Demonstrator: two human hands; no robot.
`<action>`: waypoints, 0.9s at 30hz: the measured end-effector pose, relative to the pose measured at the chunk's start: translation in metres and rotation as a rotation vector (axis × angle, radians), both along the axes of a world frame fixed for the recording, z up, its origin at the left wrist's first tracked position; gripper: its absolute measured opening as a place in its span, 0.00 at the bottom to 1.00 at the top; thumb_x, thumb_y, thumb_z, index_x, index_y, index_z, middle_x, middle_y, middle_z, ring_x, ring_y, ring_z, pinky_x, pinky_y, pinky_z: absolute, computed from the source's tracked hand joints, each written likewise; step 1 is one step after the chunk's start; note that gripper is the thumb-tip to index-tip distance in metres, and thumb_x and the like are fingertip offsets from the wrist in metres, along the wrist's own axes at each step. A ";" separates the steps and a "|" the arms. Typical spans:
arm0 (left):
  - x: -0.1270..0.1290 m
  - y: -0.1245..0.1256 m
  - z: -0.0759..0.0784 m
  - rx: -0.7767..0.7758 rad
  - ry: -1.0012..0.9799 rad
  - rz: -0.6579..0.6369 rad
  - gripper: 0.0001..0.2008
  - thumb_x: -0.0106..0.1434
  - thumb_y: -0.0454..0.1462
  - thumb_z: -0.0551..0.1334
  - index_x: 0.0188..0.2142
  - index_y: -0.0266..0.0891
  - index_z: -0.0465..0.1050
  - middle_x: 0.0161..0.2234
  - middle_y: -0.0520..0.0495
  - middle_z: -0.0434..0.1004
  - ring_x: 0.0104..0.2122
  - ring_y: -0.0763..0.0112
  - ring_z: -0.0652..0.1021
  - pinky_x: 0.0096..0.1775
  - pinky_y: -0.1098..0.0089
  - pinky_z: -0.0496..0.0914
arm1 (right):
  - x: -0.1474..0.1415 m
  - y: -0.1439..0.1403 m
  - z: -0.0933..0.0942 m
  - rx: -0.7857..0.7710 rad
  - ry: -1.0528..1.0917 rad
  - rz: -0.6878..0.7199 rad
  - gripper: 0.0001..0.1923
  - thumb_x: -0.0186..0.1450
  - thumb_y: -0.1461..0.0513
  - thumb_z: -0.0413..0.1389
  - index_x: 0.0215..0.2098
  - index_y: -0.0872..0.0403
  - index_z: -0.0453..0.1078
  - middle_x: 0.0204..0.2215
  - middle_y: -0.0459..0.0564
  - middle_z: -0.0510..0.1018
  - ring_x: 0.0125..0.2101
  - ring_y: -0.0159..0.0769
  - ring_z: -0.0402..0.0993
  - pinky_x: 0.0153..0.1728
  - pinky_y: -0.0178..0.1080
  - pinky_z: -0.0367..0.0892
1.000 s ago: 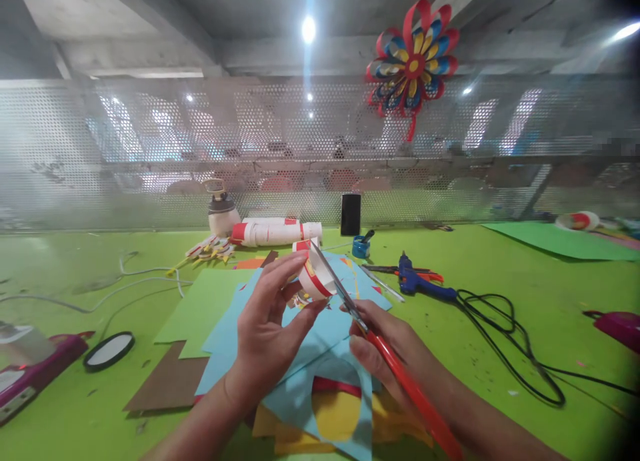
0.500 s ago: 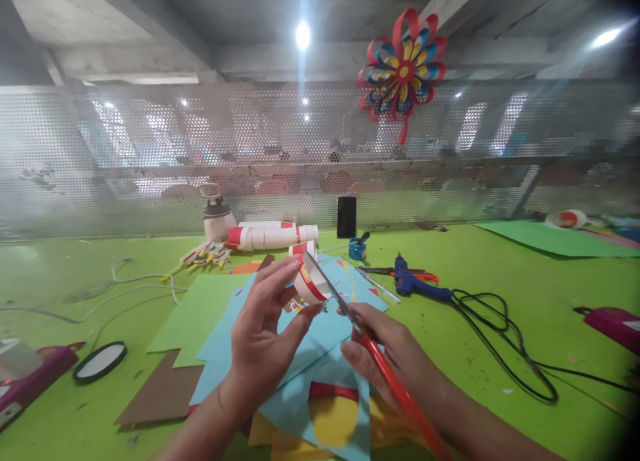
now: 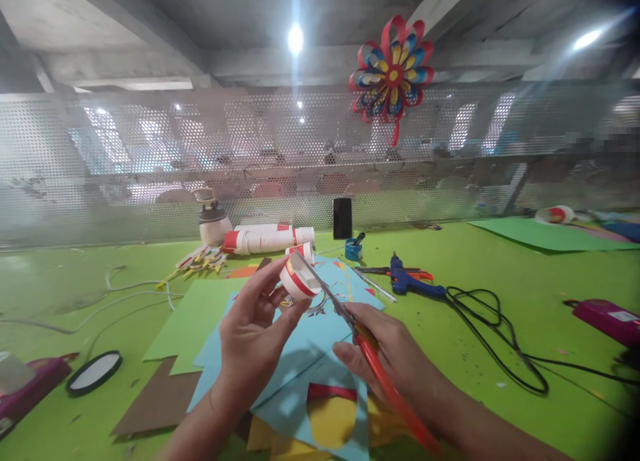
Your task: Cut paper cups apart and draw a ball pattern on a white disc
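Head view: person's two bare hands at work above a green tabletop (image 3: pixel 500 328).
Table: green tabletop, the landmark for all below.
Paper: stack of light-blue, yellow and brown paper sheets (image 3: pixel 310 354) lies on the table's near middle, under both hands.
Glue gun: blue hot-glue gun (image 3: pixel 413 284) with black cord, on the table right of the sheets.
Left hand (image 3: pixel 250 338): raised over the sheets, fingers pinching a small white paper cup with a red band (image 3: pixel 299 281).
Right hand (image 3: pixel 395 358): closed around red-handled scissors (image 3: pixel 365 344), blades meeting the cup's rim.
Cup: held above the sheets, tilted.
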State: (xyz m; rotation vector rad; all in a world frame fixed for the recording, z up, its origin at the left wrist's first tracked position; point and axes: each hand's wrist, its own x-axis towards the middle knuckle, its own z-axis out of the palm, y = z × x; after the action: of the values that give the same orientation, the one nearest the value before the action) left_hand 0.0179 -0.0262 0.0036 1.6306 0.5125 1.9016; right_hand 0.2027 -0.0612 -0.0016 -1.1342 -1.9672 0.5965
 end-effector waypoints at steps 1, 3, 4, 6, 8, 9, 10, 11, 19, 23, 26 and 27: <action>0.000 0.000 0.000 -0.013 -0.009 -0.002 0.24 0.56 0.26 0.67 0.51 0.46 0.74 0.50 0.49 0.79 0.49 0.69 0.78 0.49 0.74 0.76 | 0.000 0.000 0.000 0.001 -0.002 -0.004 0.16 0.66 0.50 0.56 0.42 0.53 0.68 0.33 0.47 0.73 0.33 0.36 0.65 0.36 0.38 0.62; 0.000 0.000 0.001 -0.039 -0.027 -0.001 0.24 0.56 0.26 0.68 0.50 0.46 0.74 0.50 0.49 0.79 0.49 0.69 0.79 0.48 0.75 0.76 | 0.000 0.000 0.000 0.000 0.009 -0.003 0.16 0.65 0.50 0.57 0.42 0.53 0.68 0.34 0.47 0.74 0.34 0.36 0.67 0.37 0.38 0.63; 0.000 0.000 0.001 -0.050 -0.037 -0.001 0.23 0.56 0.26 0.68 0.50 0.46 0.74 0.49 0.50 0.80 0.49 0.69 0.79 0.47 0.75 0.77 | 0.000 0.001 0.001 -0.001 0.018 0.001 0.15 0.65 0.50 0.57 0.42 0.53 0.69 0.35 0.48 0.75 0.34 0.37 0.67 0.37 0.39 0.63; -0.001 0.000 0.002 -0.071 -0.052 -0.004 0.23 0.56 0.26 0.68 0.49 0.47 0.75 0.49 0.50 0.80 0.48 0.69 0.79 0.47 0.75 0.77 | 0.000 0.001 0.001 -0.006 0.030 0.007 0.15 0.65 0.50 0.57 0.42 0.53 0.69 0.36 0.48 0.76 0.36 0.37 0.69 0.38 0.39 0.64; -0.001 0.000 0.003 -0.084 -0.060 -0.011 0.23 0.56 0.27 0.68 0.49 0.47 0.75 0.48 0.50 0.80 0.48 0.67 0.79 0.47 0.73 0.77 | 0.001 0.000 0.002 -0.010 0.035 0.008 0.16 0.65 0.50 0.58 0.42 0.53 0.69 0.36 0.48 0.76 0.36 0.38 0.70 0.39 0.39 0.64; -0.001 0.000 0.003 -0.088 -0.064 -0.014 0.22 0.56 0.27 0.68 0.49 0.46 0.75 0.49 0.49 0.80 0.49 0.66 0.79 0.47 0.72 0.77 | 0.001 0.000 0.002 -0.009 0.035 0.007 0.16 0.64 0.50 0.58 0.41 0.53 0.69 0.36 0.48 0.76 0.36 0.38 0.70 0.39 0.40 0.64; -0.001 0.000 0.004 -0.087 -0.067 -0.017 0.22 0.56 0.27 0.69 0.49 0.46 0.75 0.49 0.49 0.80 0.49 0.65 0.79 0.48 0.71 0.77 | 0.001 -0.001 0.002 -0.005 0.035 0.004 0.16 0.64 0.50 0.58 0.41 0.53 0.70 0.35 0.48 0.76 0.36 0.38 0.70 0.38 0.40 0.65; -0.001 0.000 0.004 -0.089 -0.070 -0.020 0.22 0.56 0.28 0.69 0.49 0.46 0.75 0.49 0.48 0.80 0.50 0.65 0.79 0.48 0.70 0.77 | 0.002 -0.001 0.002 0.000 0.034 0.003 0.16 0.65 0.50 0.58 0.40 0.53 0.69 0.35 0.48 0.76 0.35 0.38 0.71 0.38 0.40 0.65; -0.006 0.000 0.004 -0.204 -0.074 -0.155 0.22 0.58 0.29 0.68 0.51 0.47 0.74 0.48 0.47 0.80 0.47 0.67 0.80 0.45 0.73 0.77 | 0.003 0.004 0.003 0.026 -0.033 -0.052 0.19 0.63 0.48 0.58 0.43 0.53 0.68 0.36 0.51 0.74 0.36 0.41 0.68 0.39 0.43 0.64; -0.007 0.000 0.003 -0.267 -0.061 -0.270 0.20 0.59 0.30 0.67 0.50 0.48 0.75 0.48 0.48 0.81 0.45 0.70 0.80 0.43 0.75 0.77 | 0.004 0.006 0.004 0.025 -0.056 -0.032 0.19 0.64 0.49 0.57 0.46 0.53 0.68 0.38 0.52 0.73 0.38 0.42 0.68 0.41 0.44 0.63; -0.008 0.000 0.004 -0.299 -0.080 -0.309 0.20 0.59 0.31 0.68 0.50 0.48 0.75 0.47 0.48 0.81 0.44 0.70 0.80 0.43 0.74 0.77 | 0.005 0.006 0.004 0.026 -0.066 -0.034 0.19 0.64 0.49 0.57 0.46 0.54 0.68 0.38 0.52 0.72 0.38 0.42 0.67 0.41 0.45 0.63; -0.009 0.000 0.005 -0.307 -0.088 -0.312 0.20 0.59 0.31 0.68 0.50 0.48 0.76 0.47 0.48 0.81 0.44 0.70 0.80 0.43 0.74 0.77 | 0.005 0.005 0.004 0.026 -0.066 -0.034 0.19 0.64 0.49 0.57 0.46 0.54 0.68 0.38 0.52 0.72 0.38 0.42 0.67 0.40 0.44 0.63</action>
State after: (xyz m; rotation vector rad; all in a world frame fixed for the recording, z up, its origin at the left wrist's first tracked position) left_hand 0.0093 -0.0265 0.0086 1.3347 0.4571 1.5708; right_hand 0.2077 -0.0558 0.0026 -1.1825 -2.0012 0.5196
